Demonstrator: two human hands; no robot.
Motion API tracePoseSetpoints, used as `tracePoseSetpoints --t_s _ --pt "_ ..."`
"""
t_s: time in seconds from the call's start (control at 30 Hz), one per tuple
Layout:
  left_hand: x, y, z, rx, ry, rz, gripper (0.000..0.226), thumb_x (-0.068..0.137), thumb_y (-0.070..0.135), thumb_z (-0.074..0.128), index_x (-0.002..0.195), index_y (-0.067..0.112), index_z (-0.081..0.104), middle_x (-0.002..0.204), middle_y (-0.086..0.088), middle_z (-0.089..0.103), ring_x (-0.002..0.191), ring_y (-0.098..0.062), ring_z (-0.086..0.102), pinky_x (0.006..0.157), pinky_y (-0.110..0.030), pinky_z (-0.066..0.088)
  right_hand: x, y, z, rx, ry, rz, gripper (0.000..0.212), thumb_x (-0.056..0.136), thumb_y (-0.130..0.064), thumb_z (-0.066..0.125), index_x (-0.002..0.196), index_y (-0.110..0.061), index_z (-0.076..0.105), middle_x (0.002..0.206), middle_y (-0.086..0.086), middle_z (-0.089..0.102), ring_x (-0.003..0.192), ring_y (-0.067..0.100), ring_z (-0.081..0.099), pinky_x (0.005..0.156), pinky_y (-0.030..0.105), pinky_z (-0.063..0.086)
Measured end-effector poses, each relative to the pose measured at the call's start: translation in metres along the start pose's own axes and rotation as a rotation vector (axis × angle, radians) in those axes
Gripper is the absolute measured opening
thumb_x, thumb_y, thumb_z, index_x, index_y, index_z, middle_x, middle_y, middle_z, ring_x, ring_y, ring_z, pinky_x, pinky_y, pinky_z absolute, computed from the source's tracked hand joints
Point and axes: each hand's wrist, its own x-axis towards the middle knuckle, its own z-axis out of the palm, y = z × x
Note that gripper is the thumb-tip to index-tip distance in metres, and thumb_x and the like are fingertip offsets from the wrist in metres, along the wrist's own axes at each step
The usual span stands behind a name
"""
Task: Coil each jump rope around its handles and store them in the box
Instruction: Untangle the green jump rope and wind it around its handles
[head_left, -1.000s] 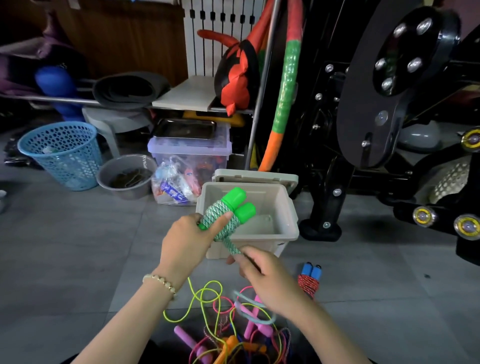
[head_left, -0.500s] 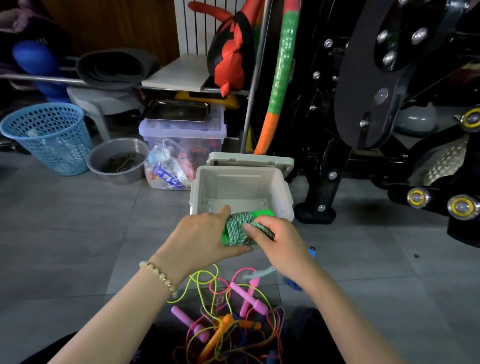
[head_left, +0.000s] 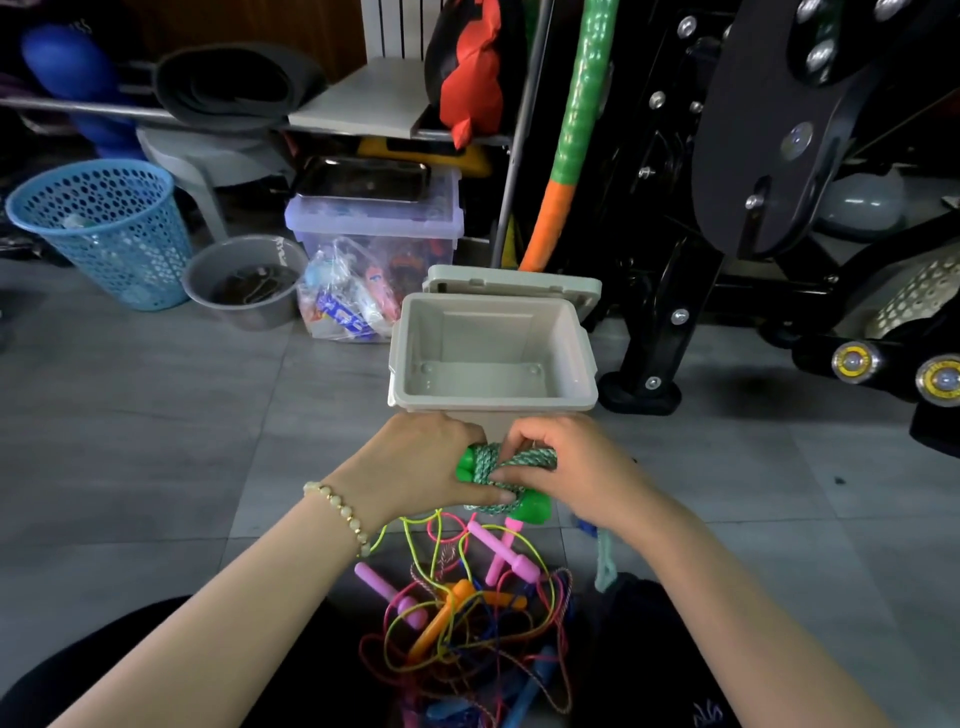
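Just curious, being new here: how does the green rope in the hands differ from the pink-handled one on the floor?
The green rope is thick, braided and wound round its handles; the pink-handled rope lies loose, tangled among thin cords. The left hand and right hand grip the green rope; the pink-handled rope lies untouched on the floor. Both are outside the box.

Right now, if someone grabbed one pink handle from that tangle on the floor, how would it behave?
The pink handle looks like stiff, light plastic. The thin cords of the tangle look floppy and looped through each other, so lifting it would likely drag others along. Being round, a freed handle might roll.
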Motion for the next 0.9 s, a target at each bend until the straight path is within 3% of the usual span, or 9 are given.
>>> tracePoseSetpoints --t_s 0.1,0.23,0.3,0.4,0.5,0.6,0.67,0.8,0.9 --pt "-0.002 0.003 -0.003 0.010 -0.010 0.026 0.066 0.071 0.078 0.053 0.110 0.026 0.063 0.098 0.003 0.068 0.095 -0.016 0.059 0.070 -0.026 0.035 -0.002 0.003 0.001 0.130 -0.002 -0.016 0.017 0.070 -0.032 0.080 0.069 -0.027 0.064 0.069 -0.010 0.064 0.069 0.001 0.059 0.067 0.026 0.049" --pt "-0.009 0.017 -0.004 -0.050 -0.073 0.055 0.057 0.068 0.078 0.056 0.089 0.026 0.065 0.068 0.007 0.054 0.073 -0.012 0.048 0.065 -0.026 0.030 -0.006 0.005 -0.001 0.389 -0.203 0.033 0.019 0.065 -0.036 0.079 0.064 -0.025 0.064 0.058 0.006 0.064 0.050 0.012 0.056 0.055 0.027 0.044" --pt "-0.012 0.023 -0.004 -0.110 -0.111 0.074 0.049 0.070 0.076 0.057 0.071 0.027 0.057 0.060 0.007 0.047 0.066 -0.011 0.045 0.061 -0.026 0.029 -0.007 0.006 -0.002 0.437 -0.274 0.064 0.018 0.061 -0.040 0.078 0.065 -0.025 0.067 0.066 0.017 0.066 0.054 0.012 0.056 0.058 0.033 0.043" --pt "-0.014 0.022 -0.006 -0.277 -0.165 0.051 0.048 0.071 0.072 0.060 0.057 0.028 0.046 0.055 0.006 0.044 0.057 -0.006 0.044 0.053 -0.023 0.029 -0.006 0.010 -0.002 0.452 -0.247 0.040 0.017 0.061 -0.035 0.080 0.068 -0.025 0.068 0.071 -0.004 0.068 0.070 0.007 0.060 0.070 0.026 0.047" --pt "-0.012 0.012 -0.003 -0.434 -0.165 0.028 0.052 0.071 0.070 0.061 0.058 0.020 0.052 0.052 0.005 0.039 0.051 -0.008 0.039 0.053 -0.025 0.031 -0.002 0.013 0.004 0.348 -0.095 0.056 0.029 0.064 -0.047 0.076 0.081 -0.027 0.063 0.087 -0.010 0.064 0.086 0.008 0.058 0.083 0.029 0.044" --pt "-0.011 0.007 -0.004 -0.602 -0.068 -0.034 0.064 0.072 0.069 0.057 0.054 0.009 0.042 0.053 0.000 0.027 0.049 -0.012 0.026 0.051 -0.028 0.023 -0.001 0.013 0.005 0.313 0.087 0.073 0.035 0.071 -0.055 0.065 0.097 -0.033 0.059 0.108 -0.013 0.061 0.106 0.002 0.054 0.092 0.023 0.038" --pt "-0.011 0.006 -0.009 -0.750 0.077 -0.152 0.063 0.078 0.062 0.059 0.052 0.014 0.029 0.053 -0.001 0.022 0.050 -0.013 0.021 0.049 -0.027 0.019 0.000 0.011 0.003 0.376 0.233 0.102 0.041 0.075 -0.058 0.063 0.106 -0.033 0.056 0.116 -0.016 0.058 0.114 0.000 0.051 0.097 0.021 0.037" --pt "-0.003 -0.004 -0.015 -1.063 0.278 -0.492 0.053 0.085 0.059 0.055 0.061 0.014 0.042 0.051 -0.002 0.035 0.046 -0.015 0.031 0.046 -0.023 0.025 0.001 0.005 -0.001 0.709 0.294 0.181 0.051 0.073 -0.042 0.071 0.116 -0.025 0.051 0.118 -0.013 0.059 0.110 -0.004 0.055 0.095 0.019 0.042" --pt "-0.001 -0.001 -0.018 -1.307 0.212 -0.527 0.048 0.089 0.056 0.051 0.058 0.019 0.045 0.046 0.004 0.041 0.040 -0.011 0.039 0.045 -0.019 0.027 -0.004 -0.009 0.005 0.779 0.066 0.225 0.020 0.079 -0.022 0.066 0.095 -0.026 0.055 0.092 -0.022 0.066 0.083 -0.020 0.057 0.080 0.006 0.042"
